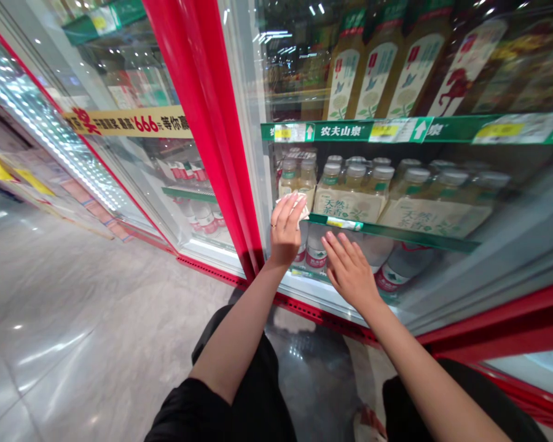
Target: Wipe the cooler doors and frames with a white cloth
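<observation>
My left hand presses a small white cloth flat against the glass door of a drinks fridge, fingers together over the cloth. Beside it, my right hand lies flat on the same glass with fingers stretched out, holding nothing. Behind the glass stand rows of tea bottles on a green-edged shelf, with water bottles lower down.
A red door frame separates this fridge from another glass-door fridge on the left, which carries a yellow banner. Glossy grey floor tiles spread to the left. My knees in black clothing show at the bottom.
</observation>
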Demonstrator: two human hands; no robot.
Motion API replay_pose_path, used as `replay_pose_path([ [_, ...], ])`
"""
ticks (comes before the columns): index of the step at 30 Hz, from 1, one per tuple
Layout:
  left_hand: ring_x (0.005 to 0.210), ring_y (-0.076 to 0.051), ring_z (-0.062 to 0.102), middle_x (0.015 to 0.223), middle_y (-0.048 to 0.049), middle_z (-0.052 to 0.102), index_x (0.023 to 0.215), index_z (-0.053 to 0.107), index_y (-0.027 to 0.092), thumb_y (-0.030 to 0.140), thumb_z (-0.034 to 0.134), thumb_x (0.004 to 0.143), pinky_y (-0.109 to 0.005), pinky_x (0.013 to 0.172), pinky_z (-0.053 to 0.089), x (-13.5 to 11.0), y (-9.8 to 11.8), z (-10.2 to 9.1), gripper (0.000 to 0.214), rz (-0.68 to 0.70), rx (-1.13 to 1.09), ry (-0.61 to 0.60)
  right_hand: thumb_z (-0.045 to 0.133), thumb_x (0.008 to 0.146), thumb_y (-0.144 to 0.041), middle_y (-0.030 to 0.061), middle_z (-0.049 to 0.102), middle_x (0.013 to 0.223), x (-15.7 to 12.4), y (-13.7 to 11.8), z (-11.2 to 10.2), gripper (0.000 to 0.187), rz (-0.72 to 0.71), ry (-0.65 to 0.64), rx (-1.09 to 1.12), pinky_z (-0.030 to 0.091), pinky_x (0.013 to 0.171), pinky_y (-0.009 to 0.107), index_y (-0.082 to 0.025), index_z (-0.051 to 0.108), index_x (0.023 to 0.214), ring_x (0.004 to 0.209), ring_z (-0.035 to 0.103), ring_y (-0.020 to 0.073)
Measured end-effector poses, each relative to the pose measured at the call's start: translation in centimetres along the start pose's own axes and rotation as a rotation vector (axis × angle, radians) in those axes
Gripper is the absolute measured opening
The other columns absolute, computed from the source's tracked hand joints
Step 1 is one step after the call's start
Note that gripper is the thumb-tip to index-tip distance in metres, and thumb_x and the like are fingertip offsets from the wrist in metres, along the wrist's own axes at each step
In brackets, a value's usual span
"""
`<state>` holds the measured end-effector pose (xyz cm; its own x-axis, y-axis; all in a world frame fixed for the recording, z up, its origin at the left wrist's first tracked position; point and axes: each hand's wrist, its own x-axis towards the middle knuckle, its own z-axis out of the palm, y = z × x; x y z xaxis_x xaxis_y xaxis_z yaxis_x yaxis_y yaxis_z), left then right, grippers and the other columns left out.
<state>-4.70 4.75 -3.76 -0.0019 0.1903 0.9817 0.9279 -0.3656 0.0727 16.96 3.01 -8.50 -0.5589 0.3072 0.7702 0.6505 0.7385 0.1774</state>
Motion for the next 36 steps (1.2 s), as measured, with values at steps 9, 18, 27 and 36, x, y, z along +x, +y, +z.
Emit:
replay_pose_path([
  [9,0.164,-0.019,0.049,0.163,-0.0078,0.067,0.170,0.048,0.028,0.006,0.040,0.111,-0.044,0.139,0.043,-1.7,1.2,-0.3,0.063,0.007,-0.003,-0.054,0.056,0.106,-0.020,0.0111,0.049,0.176,-1.1,0.9,-0.9,0.089,0.019,-0.006,-0.007,0.020,0.141,0.039,-0.020,0.011,0.183,0.166,0.044,0.0232],
  [18,0.165,-0.021,0.047,0.165,-0.0095,0.064,0.170,0.045,0.025,0.004,0.036,0.111,-0.047,0.138,0.044,0.8,-0.4,-1.0,0.064,0.075,0.025,0.070,0.058,0.106,-0.020,0.0099,0.051,0.175,-1.8,2.5,-2.4,0.092,0.046,0.005,-0.073,0.016,0.142,0.038,-0.021,0.008,0.183,0.167,0.043,0.0230],
  [27,0.163,-0.020,0.050,0.164,-0.0056,0.066,0.170,0.047,0.027,0.000,0.045,0.107,-0.040,0.138,0.043,-0.3,2.2,-0.1,0.069,0.243,0.070,-0.129,0.056,0.106,-0.020,0.0095,0.049,0.176,-2.2,2.8,-2.5,0.091,0.041,0.001,-0.052,0.025,0.139,0.041,-0.024,0.008,0.183,0.162,0.051,0.0255],
  [36,0.165,-0.021,0.048,0.166,-0.0101,0.063,0.171,0.045,0.025,0.002,0.040,0.110,-0.046,0.137,0.045,-0.2,2.8,-0.1,0.065,0.062,0.046,-0.017,0.053,0.108,-0.020,0.0102,0.054,0.172,-2.3,2.9,-2.6,0.088,0.018,-0.011,-0.078,0.023,0.139,0.040,-0.022,0.006,0.183,0.156,0.058,0.0264],
])
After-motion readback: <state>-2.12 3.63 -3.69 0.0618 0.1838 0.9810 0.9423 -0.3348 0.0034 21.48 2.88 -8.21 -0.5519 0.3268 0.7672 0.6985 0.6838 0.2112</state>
